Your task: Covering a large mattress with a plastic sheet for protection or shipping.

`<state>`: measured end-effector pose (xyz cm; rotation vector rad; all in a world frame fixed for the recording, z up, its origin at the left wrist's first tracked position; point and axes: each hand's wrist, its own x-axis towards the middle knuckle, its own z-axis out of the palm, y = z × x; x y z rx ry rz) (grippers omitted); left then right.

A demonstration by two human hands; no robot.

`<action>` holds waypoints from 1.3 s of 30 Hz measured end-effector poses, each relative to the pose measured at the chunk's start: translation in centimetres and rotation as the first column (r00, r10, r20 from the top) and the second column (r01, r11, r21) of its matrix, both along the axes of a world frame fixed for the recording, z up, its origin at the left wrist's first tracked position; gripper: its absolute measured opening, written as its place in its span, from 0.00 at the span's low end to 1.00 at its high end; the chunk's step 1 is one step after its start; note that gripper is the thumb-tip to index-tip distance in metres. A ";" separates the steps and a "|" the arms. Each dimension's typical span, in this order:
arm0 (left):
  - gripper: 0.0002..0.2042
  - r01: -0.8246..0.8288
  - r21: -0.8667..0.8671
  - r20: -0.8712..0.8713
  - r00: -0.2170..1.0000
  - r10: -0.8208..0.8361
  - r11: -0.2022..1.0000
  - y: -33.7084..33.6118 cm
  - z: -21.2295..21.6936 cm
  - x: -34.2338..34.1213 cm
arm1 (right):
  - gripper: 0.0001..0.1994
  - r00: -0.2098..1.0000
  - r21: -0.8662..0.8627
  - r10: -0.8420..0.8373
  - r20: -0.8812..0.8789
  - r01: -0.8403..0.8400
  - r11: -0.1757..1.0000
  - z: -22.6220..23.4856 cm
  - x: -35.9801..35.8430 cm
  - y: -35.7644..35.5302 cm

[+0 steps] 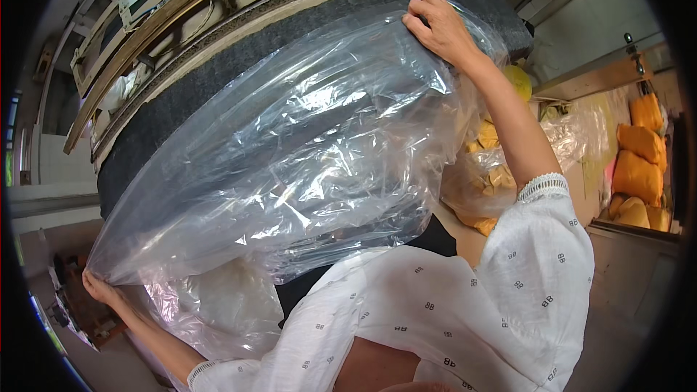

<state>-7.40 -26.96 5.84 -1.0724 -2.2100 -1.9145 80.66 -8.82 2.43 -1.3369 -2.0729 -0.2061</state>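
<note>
A large sheet of clear plastic film [290, 152], creased and shiny, lies over a dark table surface [290, 51] and hangs down its front toward my body. Out at the lower left, my left hand [102, 289] is closed on a corner of the film and pulls it taut. My right hand [439, 25] rests on the film near the far right end of the table. Its fingers are bent but apart, with nothing gripped between them. More film [218, 305] drapes below the table edge beside my left forearm.
A wooden and metal frame [167, 22] runs along the table's far side. To the right are orange bundles [639, 149] on a shelf, a plastic bag with yellow contents [490, 174] and a yellow round object [518, 81]. A brown rack [83, 297] stands at lower left.
</note>
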 end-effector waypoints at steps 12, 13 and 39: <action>0.14 0.073 -0.076 0.243 0.969 -0.052 0.994 -7.1 2.3 2.9 | 0.16 0.974 -0.175 -0.147 0.174 0.177 0.969 2.4 -0.8 3.2; 0.14 0.071 -0.073 0.236 0.970 -0.052 0.995 -7.5 2.2 2.8 | 0.18 0.970 -0.088 -0.092 0.224 0.114 0.990 2.7 -0.9 3.5; 0.08 0.251 0.241 0.084 0.957 -0.278 0.937 19.6 -5.4 15.5 | 0.16 0.806 -0.107 -0.330 -0.492 0.319 0.941 -5.6 15.2 14.2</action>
